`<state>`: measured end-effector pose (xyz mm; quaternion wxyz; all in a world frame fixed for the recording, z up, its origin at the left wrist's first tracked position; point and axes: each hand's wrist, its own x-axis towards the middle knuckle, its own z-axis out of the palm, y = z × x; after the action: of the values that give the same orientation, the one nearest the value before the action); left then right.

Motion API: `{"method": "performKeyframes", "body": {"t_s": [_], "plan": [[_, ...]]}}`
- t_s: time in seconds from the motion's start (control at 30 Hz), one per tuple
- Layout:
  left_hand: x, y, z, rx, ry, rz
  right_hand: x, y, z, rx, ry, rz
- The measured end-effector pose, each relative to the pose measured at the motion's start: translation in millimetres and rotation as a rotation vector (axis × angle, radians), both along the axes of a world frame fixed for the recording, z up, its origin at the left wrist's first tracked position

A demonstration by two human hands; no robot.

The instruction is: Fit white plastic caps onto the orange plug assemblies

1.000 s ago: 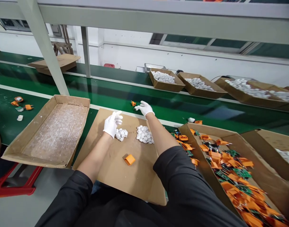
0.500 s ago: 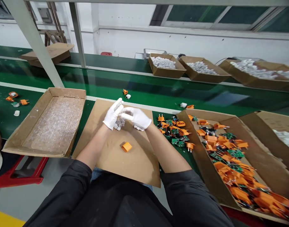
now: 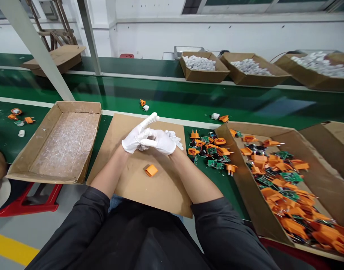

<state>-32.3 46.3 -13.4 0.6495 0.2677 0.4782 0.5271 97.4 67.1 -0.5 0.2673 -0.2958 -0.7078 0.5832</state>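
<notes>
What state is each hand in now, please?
Left hand: close beside the right; grip and contents unclear.
Right hand: close beside the left; grip and contents unclear.

Green desk before a white wall
A window tops the wall at right; a wooden stand rises at left; a red stool stands on grey floor with a yellow stripe.

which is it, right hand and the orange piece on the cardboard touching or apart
Apart: the head view shows a bare strip of cardboard between the right hand and the orange piece.
</notes>
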Motion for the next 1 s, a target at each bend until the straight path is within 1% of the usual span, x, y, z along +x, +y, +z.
{"method": "performKeyframes", "body": {"t_s": [0.1,0.2,0.27,0.33,0.4,0.47,0.5,0.53,0.57,0.67,0.73,0.8,0.87,0.93,1.0], "plan": [[-1,1,0.3,0.064,0.032,-0.034,-2,1,-2.5,-0.008,0.022,0.001],[-1,0,3.6,0.123,0.037,-0.063,-4,4,-5.9,0.001,0.046,-0.026],[0,0,6.2,0.140,0.048,-0.078,-4,5,-7.6,0.039,0.040,-0.054],[0,2,7.4,0.145,0.082,-0.071,-3,7,-8.2,0.136,-0.044,-0.079],[-4,8,6.0,0.196,0.124,0.018,0,8,-7.8,0.253,-0.166,-0.092],[-9,17,2.2,0.313,0.133,0.200,2,7,-7.4,0.341,-0.257,-0.082],[-12,21,-0.2,0.347,0.140,0.256,3,6,-7.5,0.393,-0.308,-0.059],[-14,24,-2.5,0.351,0.152,0.302,3,4,-7.8,0.466,-0.381,-0.025],[-16,27,-4.5,0.335,0.155,0.318,1,2,-8.5,0.563,-0.486,0.014],[-20,31,-6.9,0.301,0.201,0.330,-8,-7,-12.0,0.875,-0.846,0.094],[-21,30,-5.7,0.272,0.194,0.338,-15,-13,-15.6,0.986,-0.967,0.096],[-22,29,-4.2,0.245,0.155,0.351,-21,-18,-19.7,1.034,-1.006,0.095],[-21,29,-4.3,0.239,0.143,0.357,-26,-22,-23.2,1.042,-1.020,0.088],[-19,28,-7.3,0.225,0.193,0.344,-29,-24,-25.0,1.031,-1.028,0.061],[-15,28,-12.6,0.190,0.278,0.303,-30,-25,-25.0,1.003,-1.027,0.021]]}}
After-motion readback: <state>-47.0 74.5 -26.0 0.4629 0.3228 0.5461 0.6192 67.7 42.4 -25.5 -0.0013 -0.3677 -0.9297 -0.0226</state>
